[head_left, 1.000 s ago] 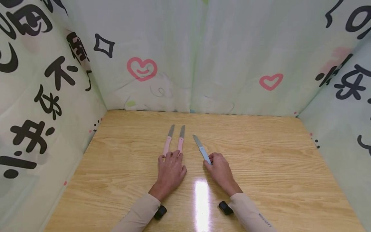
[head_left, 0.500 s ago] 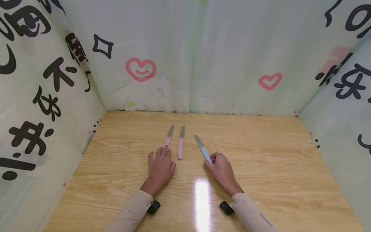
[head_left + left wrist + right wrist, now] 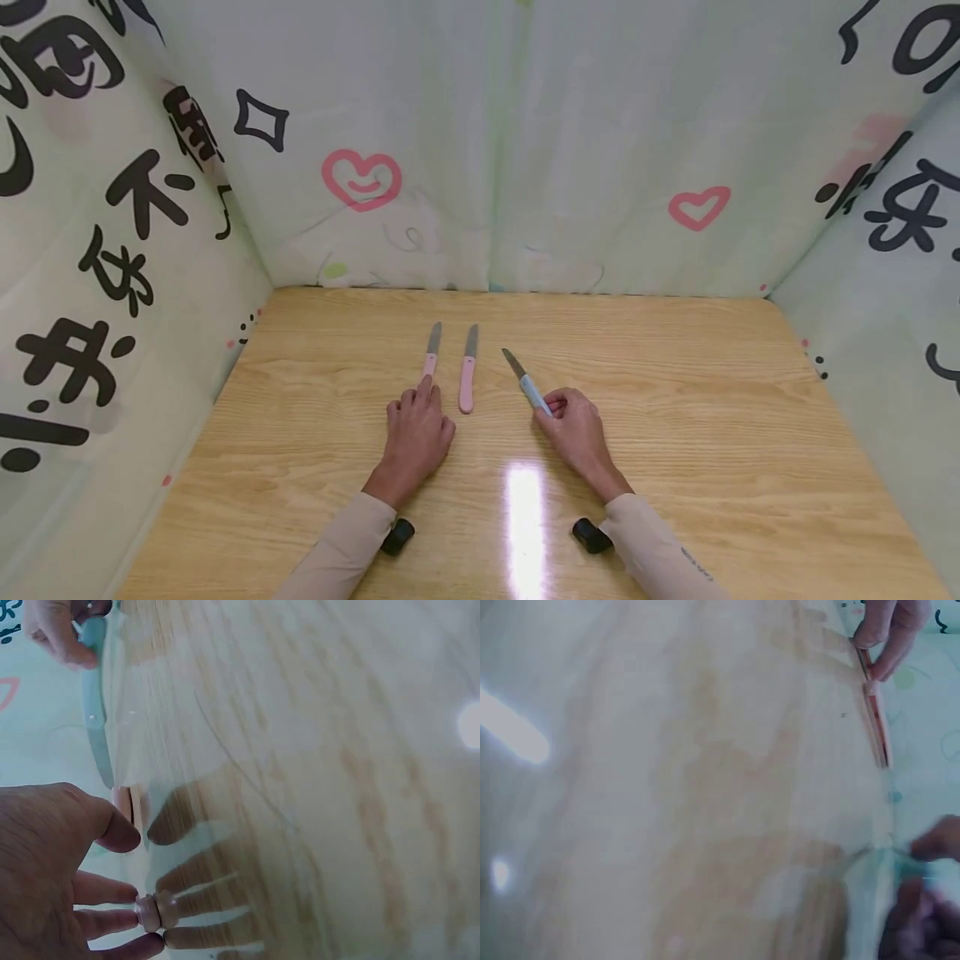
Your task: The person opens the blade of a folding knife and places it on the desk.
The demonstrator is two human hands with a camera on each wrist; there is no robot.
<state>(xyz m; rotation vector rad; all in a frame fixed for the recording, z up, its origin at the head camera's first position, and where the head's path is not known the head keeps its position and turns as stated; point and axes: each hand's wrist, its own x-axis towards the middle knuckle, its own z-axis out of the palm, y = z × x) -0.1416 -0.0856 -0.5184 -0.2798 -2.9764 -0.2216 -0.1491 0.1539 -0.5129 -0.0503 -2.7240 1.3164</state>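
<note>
My left hand (image 3: 417, 430) rests on the handle of the left pink knife (image 3: 431, 363), its index finger reaching forward along it. In the left wrist view the fingers (image 3: 105, 922) lie fairly straight, tips at the pink handle end (image 3: 150, 911). A second pink knife (image 3: 467, 385) lies just to the right, untouched, blade pointing away. Farther right, my right hand (image 3: 576, 429) pinches the handle end of a blue knife (image 3: 532, 392) between thumb and fingers. Its blade slants to the far left and looks darker than the others. The right wrist view shows that hand (image 3: 922, 915) blurred.
The knives are on a wooden table (image 3: 712, 433). Pale printed curtains (image 3: 585, 150) stand along its back and both sides. A bright light reflection (image 3: 527, 525) shows between the forearms. Each wrist wears a black camera (image 3: 397, 537).
My left hand has moved left off the right pink knife, and the left pink knife has shifted slightly left. My right hand has moved slightly, and the blue knife's blade has turned darker.
</note>
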